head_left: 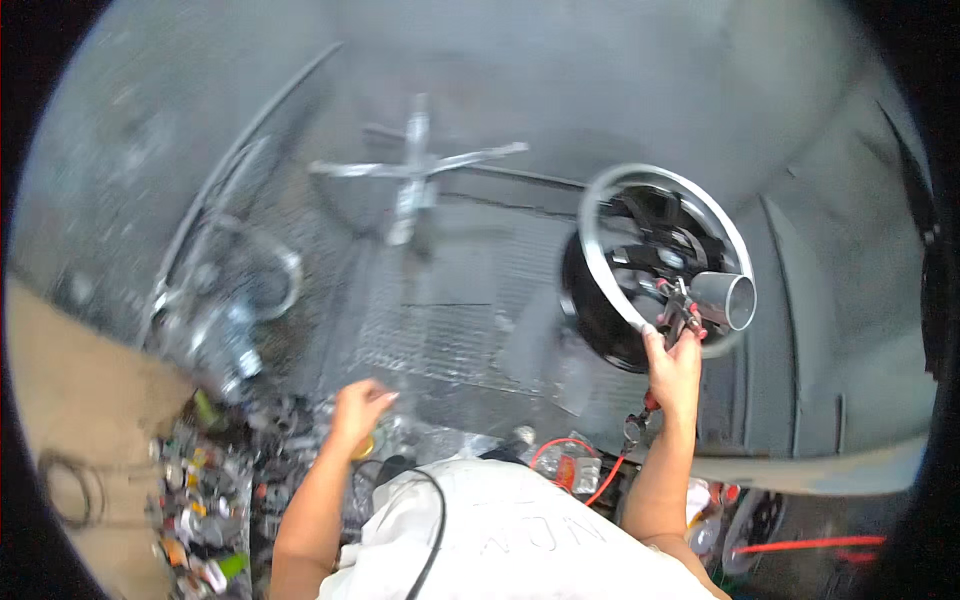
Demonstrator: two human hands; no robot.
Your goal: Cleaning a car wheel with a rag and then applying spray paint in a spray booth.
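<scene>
A spray gun [676,305] with a metal cup [718,298] is in my right hand [673,362], its fingers closed round it. Behind the gun stands a wheel rim [600,255] with a black centre and a silver outer lip; whether my hand touches the lip I cannot tell. A red-handled fitting and red hose hang below my grip. My left hand [358,410] is held out lower and further left, fingers loosely bent and apart from the thumb, with nothing seen in them.
Grey coated walls surround a stand with a silver cross [418,168]. A bent tube frame [230,160] is at left. Cluttered cans and debris [200,510] lie at lower left beside a tan surface [80,390]. Red hose [605,492] and a black cable [440,520] run near my body.
</scene>
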